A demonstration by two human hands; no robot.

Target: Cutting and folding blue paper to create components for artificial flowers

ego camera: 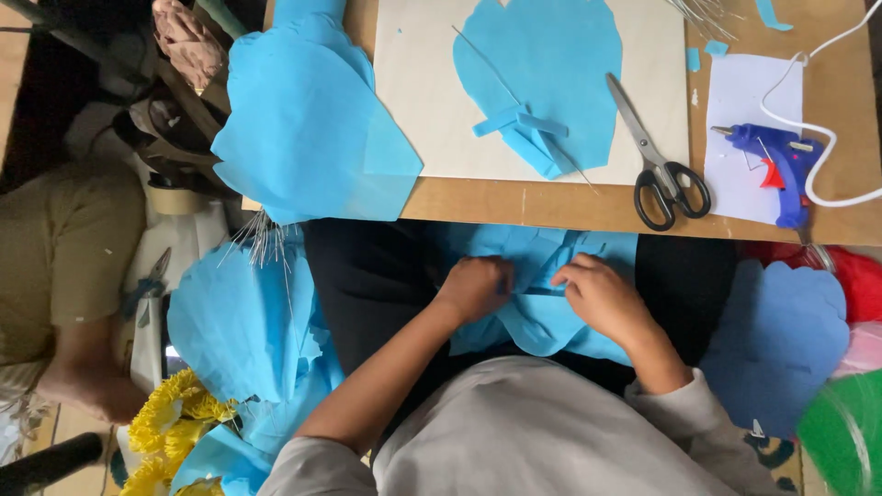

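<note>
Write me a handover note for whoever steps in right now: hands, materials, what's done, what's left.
Left hand and right hand: both pinch the light blue paper piece on the lap, fingers closed on a fold near its upper middle.
On the board: cut blue shape with paper strips and wire, scissors, blue glue gun.
Done: several blue shapes cut.
Left: the lap piece appears unglued; glue gun untouched.
</note>
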